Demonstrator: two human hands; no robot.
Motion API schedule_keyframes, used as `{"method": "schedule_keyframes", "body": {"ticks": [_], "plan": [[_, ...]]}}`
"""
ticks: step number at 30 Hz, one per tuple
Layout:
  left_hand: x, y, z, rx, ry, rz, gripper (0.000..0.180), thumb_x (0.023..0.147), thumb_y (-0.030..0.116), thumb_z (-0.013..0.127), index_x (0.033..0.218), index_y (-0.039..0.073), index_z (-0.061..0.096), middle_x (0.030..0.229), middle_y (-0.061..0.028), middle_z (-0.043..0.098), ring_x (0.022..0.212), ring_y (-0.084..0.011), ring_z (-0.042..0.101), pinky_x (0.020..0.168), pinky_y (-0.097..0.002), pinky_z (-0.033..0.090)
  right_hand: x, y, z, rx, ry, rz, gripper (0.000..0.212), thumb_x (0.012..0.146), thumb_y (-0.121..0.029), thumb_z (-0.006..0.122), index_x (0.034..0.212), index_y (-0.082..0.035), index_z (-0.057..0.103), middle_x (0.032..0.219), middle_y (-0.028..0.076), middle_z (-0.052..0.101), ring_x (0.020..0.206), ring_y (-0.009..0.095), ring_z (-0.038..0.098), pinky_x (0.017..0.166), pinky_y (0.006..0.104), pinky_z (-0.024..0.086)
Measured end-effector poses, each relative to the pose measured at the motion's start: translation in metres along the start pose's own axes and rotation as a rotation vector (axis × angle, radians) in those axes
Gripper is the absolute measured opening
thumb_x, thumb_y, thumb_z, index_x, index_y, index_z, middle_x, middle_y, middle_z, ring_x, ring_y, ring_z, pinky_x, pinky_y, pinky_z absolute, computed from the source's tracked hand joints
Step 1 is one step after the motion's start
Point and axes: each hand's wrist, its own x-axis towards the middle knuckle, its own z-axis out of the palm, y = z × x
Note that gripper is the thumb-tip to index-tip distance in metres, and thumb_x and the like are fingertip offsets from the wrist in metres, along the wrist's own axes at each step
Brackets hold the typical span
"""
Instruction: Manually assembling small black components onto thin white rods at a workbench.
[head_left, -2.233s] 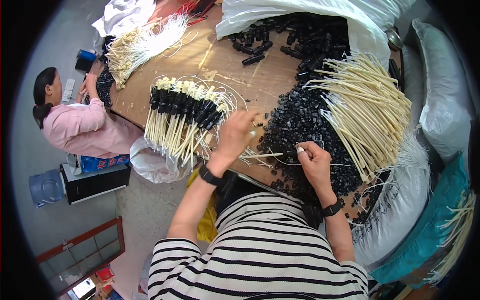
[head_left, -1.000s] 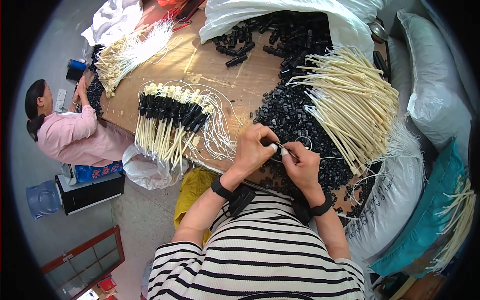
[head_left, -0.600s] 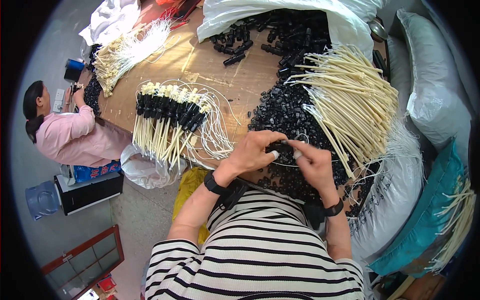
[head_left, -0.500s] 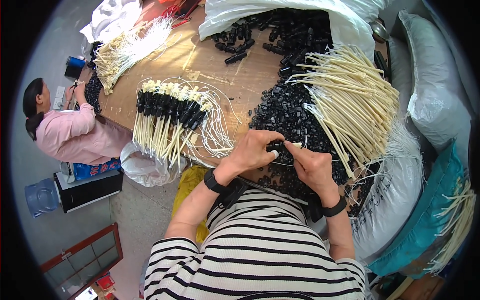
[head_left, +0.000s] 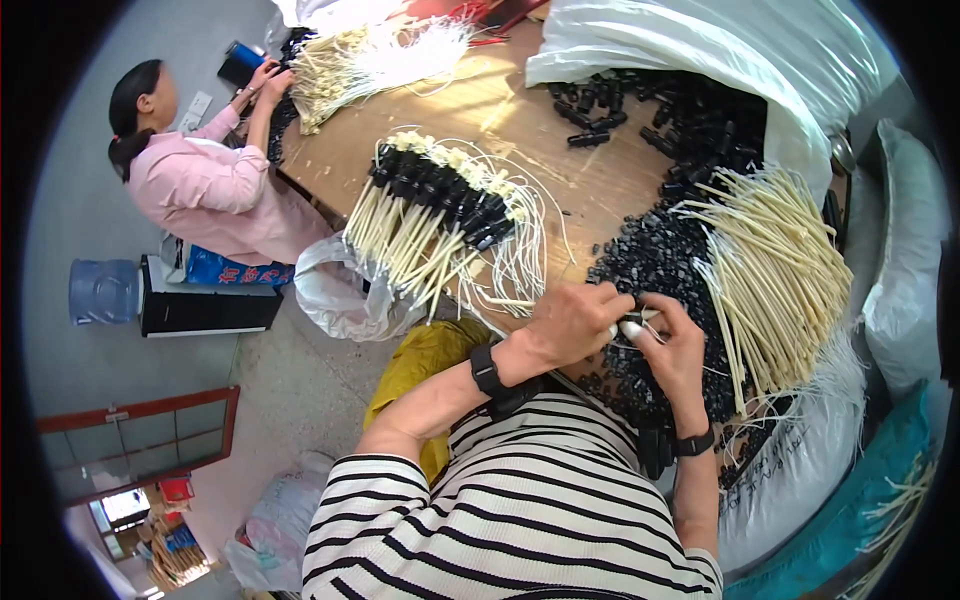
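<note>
Over the pile of small black parts [head_left: 640,262], my left hand [head_left: 572,325] and my right hand [head_left: 675,350] meet with fingertips pinched together. Between them shows a small black fitting [head_left: 632,317] with a pale cream end beside it, mostly covered by my fingers. A thin white wire trails by my right hand. To the right lies a thick bundle of cream-sleeved cables [head_left: 785,290]. Left of my hands, a row of cream-sleeved cables with black fittings [head_left: 430,200] and cream tips lies at the table edge, white wires spilling from it.
Larger black fittings [head_left: 705,125] spill from a white sack [head_left: 650,45] at the back. A co-worker in pink [head_left: 205,185] handles things at the table's far left, near another cable bundle [head_left: 345,75]. Full sacks [head_left: 905,290] crowd the right side. A white bag [head_left: 335,300] hangs below the table edge.
The view has turned, so the table appears shifted right. My hands remain together over the black parts; my right thumb and fingers have changed their pinch. The co-worker's arms reach farther forward.
</note>
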Motion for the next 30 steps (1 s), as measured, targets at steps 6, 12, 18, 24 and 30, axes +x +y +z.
{"method": "schedule_keyframes", "body": {"ticks": [6, 12, 18, 24, 30], "plan": [[-0.004, -0.073, -0.088, 0.427, 0.45, -0.182, 0.017, 0.061, 0.01, 0.065, 0.079, 0.01, 0.065, 0.087, -0.0033, 0.065, 0.093, -0.025, 0.058, 0.089, -0.0423, 0.038, -0.01, 0.004, -0.042, -0.111, 0.337, -0.222, 0.021, 0.089, -0.001, 0.062, 0.109, -0.001, 0.066, 0.096, 0.001, 0.066, 0.072, 0.004, 0.054, 0.057, 0.0177, 0.041], [-0.004, -0.14, -0.108, 0.818, 0.504, -0.539, 0.044, 0.067, 0.016, 0.067, 0.111, 0.013, 0.064, 0.13, -0.0061, 0.054, 0.127, -0.0273, 0.041, 0.108, -0.0495, 0.022, -0.021, -0.006, -0.022, -0.126, -0.037, -0.179, 0.011, 0.083, -0.003, 0.067, 0.093, -0.001, 0.07, 0.069, 0.006, 0.062, 0.055, 0.009, 0.051, 0.051, 0.0243, 0.039], [0.063, -0.08, -0.043, -0.026, 0.102, -0.103, 0.049, 0.069, 0.004, 0.064, 0.118, 0.009, 0.061, 0.125, -0.0126, 0.058, 0.122, -0.0347, 0.047, 0.105, -0.044, 0.037, -0.058, 0.006, -0.098, 0.147, 0.333, 0.044, 0.014, 0.087, -0.007, 0.064, 0.098, 0.0, 0.07, 0.075, -0.003, 0.062, 0.062, 0.004, 0.052, 0.056, 0.0202, 0.041], [0.133, -0.141, 0.032, 0.276, -0.058, -0.4, 0.039, 0.079, 0.019, 0.062, 0.118, 0.016, 0.065, 0.134, -0.0186, 0.051, 0.121, -0.0389, 0.047, 0.102, -0.0458, 0.04, -0.131, 0.025, -0.181, 0.125, 0.729, 0.115, 0.02, 0.093, -0.017, 0.061, 0.107, -0.004, 0.069, 0.072, -0.005, 0.057, 0.058, 0.0, 0.039, 0.049, 0.0187, 0.022], [0.13, -0.134, 0.032, 0.221, -0.145, -0.365, 0.016, 0.074, 0.013, 0.064, 0.089, 0.01, 0.068, 0.106, -0.0143, 0.062, 0.104, -0.0331, 0.057, 0.086, -0.0424, 0.046, -0.173, 0.05, -0.212, -1.356, 0.965, 0.167, 0.025, 0.085, -0.012, 0.064, 0.108, -0.002, 0.066, 0.102, 0.012, 0.066, 0.092, 0.023, 0.063, 0.075, 0.0343, 0.048]]}}
